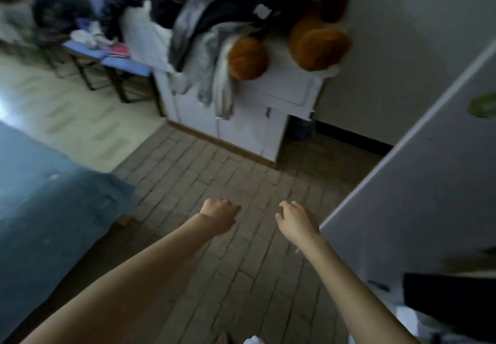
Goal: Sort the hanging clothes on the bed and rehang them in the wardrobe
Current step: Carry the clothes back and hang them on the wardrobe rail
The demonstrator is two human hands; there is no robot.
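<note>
Matt tiled floor (214, 172), fuzzy plush toy (319, 45)

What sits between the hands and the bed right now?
Nothing visible. The left hand and right hand hang empty over bare tiled floor; the bed lies to the left with only floor between. The wardrobe door stands open on the right.

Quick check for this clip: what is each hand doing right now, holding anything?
Left hand: fingers loosely curled, holding nothing, hanging over the floor.
Right hand: fingers loosely curled, holding nothing, near the white door's edge.
</note>
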